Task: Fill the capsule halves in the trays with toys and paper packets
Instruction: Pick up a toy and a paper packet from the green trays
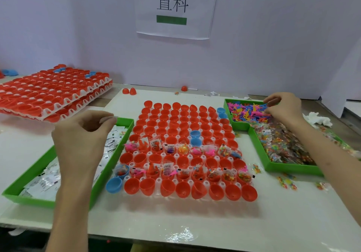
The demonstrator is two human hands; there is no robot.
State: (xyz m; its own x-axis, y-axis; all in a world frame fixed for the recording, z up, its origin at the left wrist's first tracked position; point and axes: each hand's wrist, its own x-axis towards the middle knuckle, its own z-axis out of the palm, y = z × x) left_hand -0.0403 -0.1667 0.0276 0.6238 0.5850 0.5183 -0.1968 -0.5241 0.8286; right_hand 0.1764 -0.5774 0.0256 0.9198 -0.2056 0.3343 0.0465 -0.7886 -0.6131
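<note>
A white tray [176, 156] sits in the middle of the worktop [175, 222], packed with red capsule halves [214, 191] and a few blue ones [114, 185], all open side up. Two rows near the front already hold small toys and paper packets, while the rows between, in front and behind are bare cups. The left hand [84, 140] hovers over a green tray [115, 164] of white paper packets [45, 181] just left of the capsule tray. Its fingers are curled with the thumb close to the fingertips, and whether it pinches a packet cannot be told. The right hand [285, 109] reaches into the far compartment of an L-shaped green tray [259, 150] on the right, its curled fingers down among the bright plastic toys [246, 111]. Whether it grips one is unclear. The nearer part of that tray holds clear bags of coloured pieces [283, 144], and a few more bags [287, 181] lie loose on the worktop beside it. Stacked trays of red halves [48, 93] rest at the back left, and a paper sign [175, 7] hangs on the wall.
</note>
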